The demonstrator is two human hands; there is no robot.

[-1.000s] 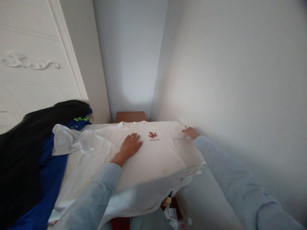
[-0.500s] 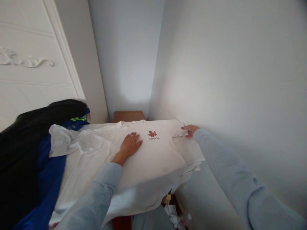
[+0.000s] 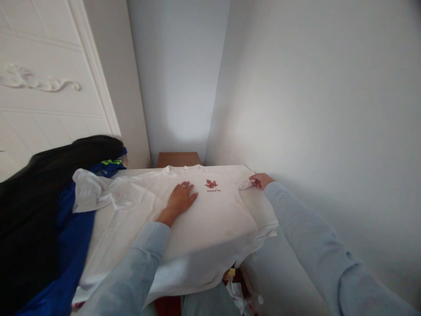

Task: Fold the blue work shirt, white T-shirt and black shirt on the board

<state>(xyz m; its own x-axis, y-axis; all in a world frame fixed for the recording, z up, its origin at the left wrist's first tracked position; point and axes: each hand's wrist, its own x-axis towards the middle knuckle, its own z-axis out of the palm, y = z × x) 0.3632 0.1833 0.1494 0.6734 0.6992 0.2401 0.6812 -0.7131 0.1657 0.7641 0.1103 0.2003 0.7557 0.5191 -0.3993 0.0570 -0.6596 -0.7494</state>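
Note:
A white T-shirt point(image 3: 204, 224) with a small red leaf print point(image 3: 211, 184) lies spread front-up on a table. My left hand point(image 3: 180, 199) rests flat on the chest of the shirt, fingers stretched out, a ring on one finger. My right hand point(image 3: 259, 180) is at the shirt's right shoulder, close to the wall, its fingers pinched on the sleeve edge. Both my arms wear light blue sleeves. The shirt's left sleeve point(image 3: 90, 193) lies crumpled toward the pile of clothes.
A pile of black clothes point(image 3: 39, 193) and a blue garment point(image 3: 70, 245) fills the left side. A white panelled door point(image 3: 49, 79) stands behind it. A brown wooden piece point(image 3: 179, 159) sits beyond the table. A plain wall point(image 3: 312, 109) runs close on the right. Crumpled paper point(image 3: 238, 294) lies below.
My right hand has closed on the sleeve edge and drawn it slightly inward. The left hand has stayed flat on the shirt. The view shifted a little.

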